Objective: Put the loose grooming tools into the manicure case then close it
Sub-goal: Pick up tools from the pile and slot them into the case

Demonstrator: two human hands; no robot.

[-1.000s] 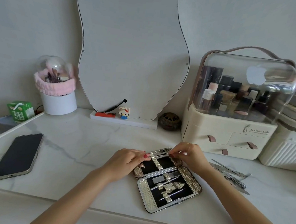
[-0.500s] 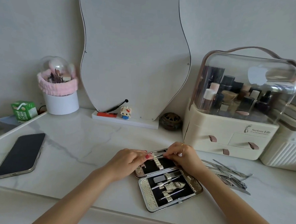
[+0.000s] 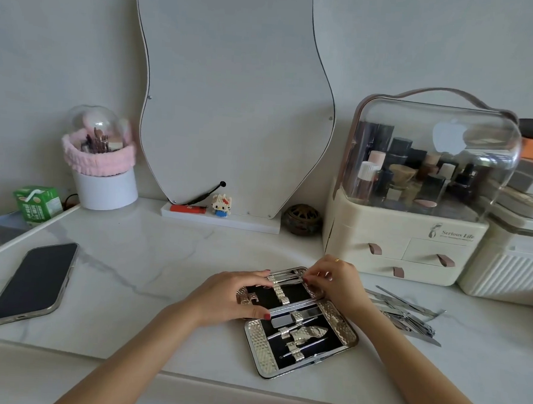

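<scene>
Case's (image 3: 296, 324) far corner under hands

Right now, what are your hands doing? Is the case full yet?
Left hand steadying manicure case. Right hand seating a tool in the far half. Case open. Loose tools still piled at right.

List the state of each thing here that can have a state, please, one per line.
manicure case: open, lying flat, partly filled
loose tools: piled on the counter right of the case
left hand: resting on the case's far half
right hand: pinching a thin tool at the far edge
phone: screen dark
organizer drawers: closed
</scene>
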